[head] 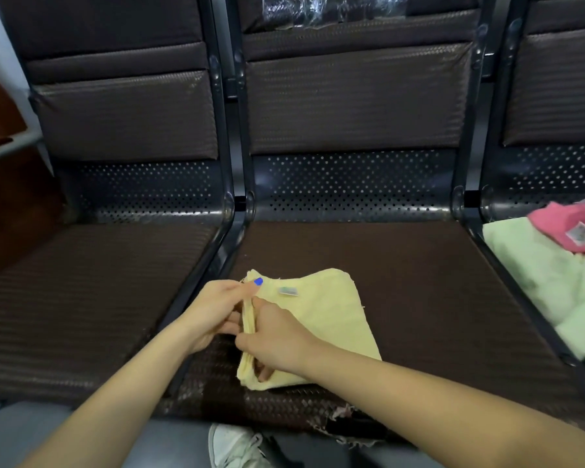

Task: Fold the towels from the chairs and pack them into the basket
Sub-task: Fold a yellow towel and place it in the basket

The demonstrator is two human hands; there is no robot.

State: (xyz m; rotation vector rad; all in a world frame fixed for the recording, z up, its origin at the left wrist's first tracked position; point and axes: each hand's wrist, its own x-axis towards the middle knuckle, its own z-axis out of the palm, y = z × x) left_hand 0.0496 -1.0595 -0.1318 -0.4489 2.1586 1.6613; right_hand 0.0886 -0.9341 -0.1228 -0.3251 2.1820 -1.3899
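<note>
A pale yellow towel [321, 312], folded over, lies on the front part of the middle chair seat [402, 265]. My left hand [213, 315] pinches its left edge near the far corner, thumb on top. My right hand [277, 339] grips the same layered left edge lower down, fingers tucked under the fold. On the right chair lie a pale green towel [547, 282] and a pink towel [568, 224] on top of it. No basket is in view.
Three dark brown padded chairs stand in a row, joined by black metal frames [230, 211]. The left seat [92, 292] bears nothing. A white shoe [233, 447] shows on the grey floor below the middle seat's frayed front edge.
</note>
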